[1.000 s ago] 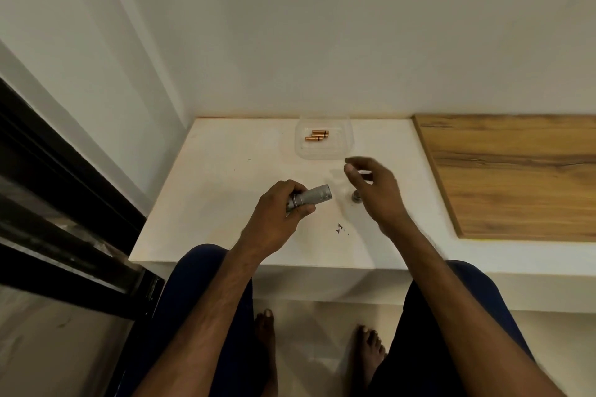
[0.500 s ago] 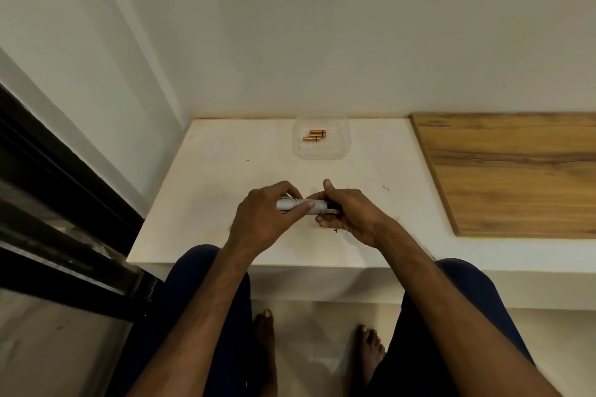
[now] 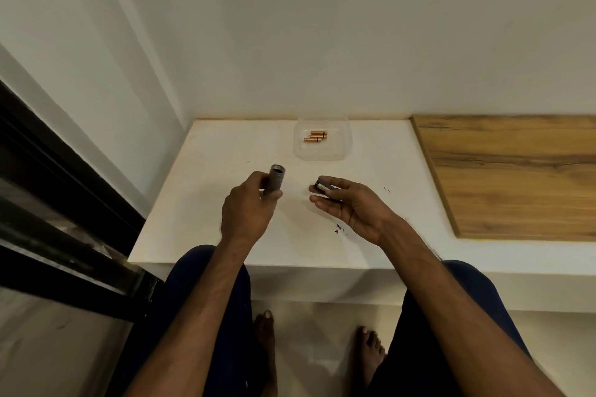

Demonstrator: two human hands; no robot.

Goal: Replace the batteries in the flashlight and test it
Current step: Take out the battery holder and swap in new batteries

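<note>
My left hand (image 3: 246, 213) grips a grey metal flashlight body (image 3: 276, 179), its open end pointing up and away from me. My right hand (image 3: 351, 206), palm up, holds a dark battery holder (image 3: 324, 187) between the fingers and thumb, a little to the right of the flashlight. The two hands are apart above the white table (image 3: 225, 151). Further back, a clear plastic tray (image 3: 322, 151) holds two or three copper-coloured batteries (image 3: 316, 136).
A wooden board (image 3: 516, 171) lies on the table's right side. Small dark specks (image 3: 338, 229) mark the surface near my right wrist. A wall closes the back and left; a dark frame (image 3: 64, 203) runs along the left. My knees and bare feet are below the table edge.
Half a second ago both hands met at the flashlight's end. Now they have parted: the right hand has drawn the battery holder out to the right, and the left has tilted the flashlight's open end upward.
</note>
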